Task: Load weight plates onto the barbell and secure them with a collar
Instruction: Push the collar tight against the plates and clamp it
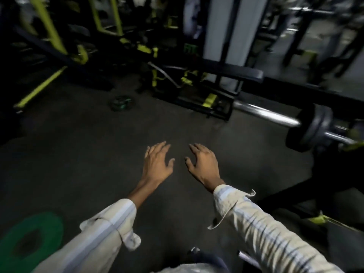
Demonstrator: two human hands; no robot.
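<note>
My left hand point(156, 162) and my right hand point(202, 162) hover side by side over the dark gym floor, palms down, fingers spread, holding nothing. At the right a chrome barbell point(267, 113) rests horizontally with its bare sleeve end pointing left. One dark weight plate point(315, 127) sits on it, farther right than both hands. A green weight plate point(37, 235) lies flat on the floor at the lower left, beside my left sleeve. Another small dark-green plate point(122, 103) lies on the floor farther ahead. No collar is discernible.
A flat black bench point(226, 72) stands behind the barbell's end, with a black and yellow rack base point(210, 100) below it. Yellow-framed machines point(49, 36) fill the upper left. A white pillar point(226, 26) rises at the back.
</note>
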